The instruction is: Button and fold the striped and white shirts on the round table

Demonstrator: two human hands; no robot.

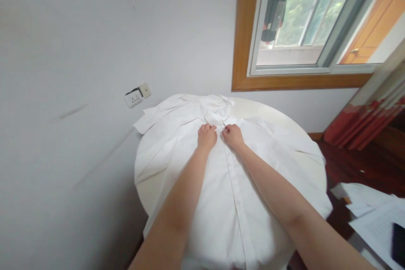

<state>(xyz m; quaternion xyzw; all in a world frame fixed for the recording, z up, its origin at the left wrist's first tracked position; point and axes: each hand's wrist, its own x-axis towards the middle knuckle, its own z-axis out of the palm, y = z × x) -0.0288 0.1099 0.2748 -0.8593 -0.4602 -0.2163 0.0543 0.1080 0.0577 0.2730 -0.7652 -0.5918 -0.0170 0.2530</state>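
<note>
A white button-up shirt [218, 185] lies spread over a round cream table [264, 108], its button placket running from the collar down toward me. Its lower part hangs over the near edge. At the collar, my left hand [207, 136] is closed, thumb and fingers pinching the cloth left of the placket. Just across a small gap, my right hand [233, 135] pinches the right side of the collar. One sleeve reaches out to the far left of the table, the other to the right edge. The fingertips partly hide the collar cloth.
Behind the table stands a pale wall with a socket [134, 98] and a wood-framed window [294, 82]. A red and cream curtain [351, 118] hangs at right. Below it, papers [378, 219] and a dark phone-like object [398, 242] lie beside the table.
</note>
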